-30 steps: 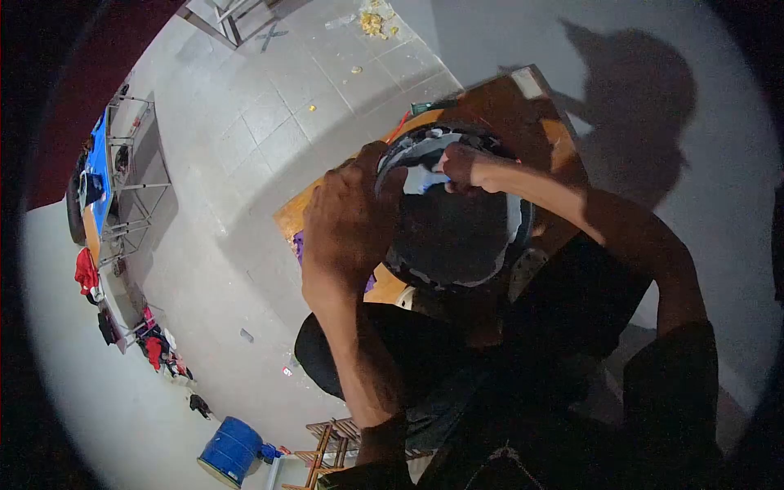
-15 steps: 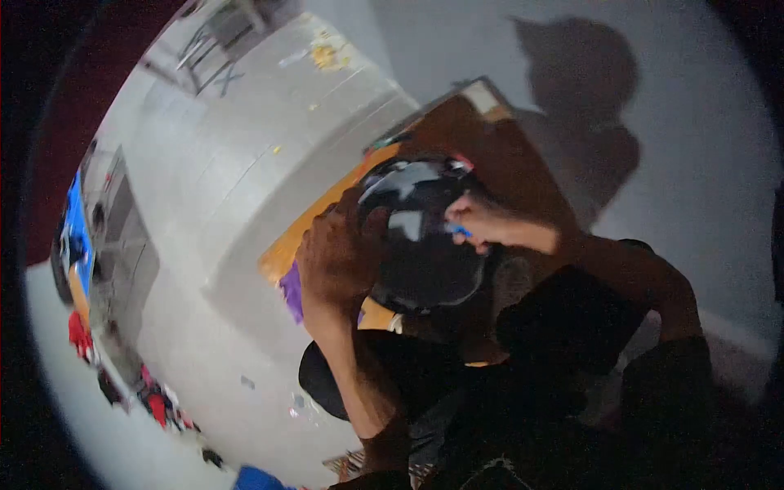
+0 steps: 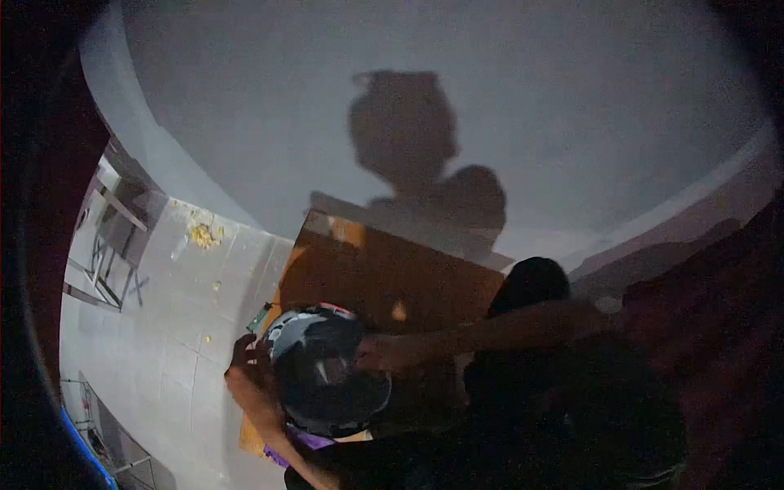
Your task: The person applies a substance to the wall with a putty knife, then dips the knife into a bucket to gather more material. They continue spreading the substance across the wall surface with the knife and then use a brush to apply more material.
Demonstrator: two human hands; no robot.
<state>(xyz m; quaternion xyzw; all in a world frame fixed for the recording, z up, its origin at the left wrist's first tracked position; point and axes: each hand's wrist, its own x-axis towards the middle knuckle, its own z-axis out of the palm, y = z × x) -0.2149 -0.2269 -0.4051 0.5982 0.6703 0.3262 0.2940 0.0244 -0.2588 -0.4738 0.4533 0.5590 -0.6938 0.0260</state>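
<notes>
A person in dark clothing [image 3: 572, 416] sits in low light with both bare hands at a round black object [image 3: 327, 400], glossy and marked with pale patches along its upper edge, on the left part of a brown wooden surface [image 3: 425, 282]. The left hand [image 3: 257, 388] is at the object's left side, its fingers bent and slightly apart; whether they grip the edge cannot be told. The right hand [image 3: 377, 353] reaches in from the other side and lies against the object's upper right, dim and blurred; whether its fingers are pinching anything cannot be told. Just beside the right fingers, a small pale patch shows on the dark face of the object. A purple item [image 3: 306, 441] lies by the object's lower edge, and a small green item [image 3: 260, 317] is near its upper left. Beyond the surface, yellow scraps [image 3: 202, 235] are scattered on a pale tiled floor [image 3: 180, 318], near a metal frame [image 3: 102, 278]. The person's shadow [image 3: 404, 122] falls across the grey wall [image 3: 245, 73].
</notes>
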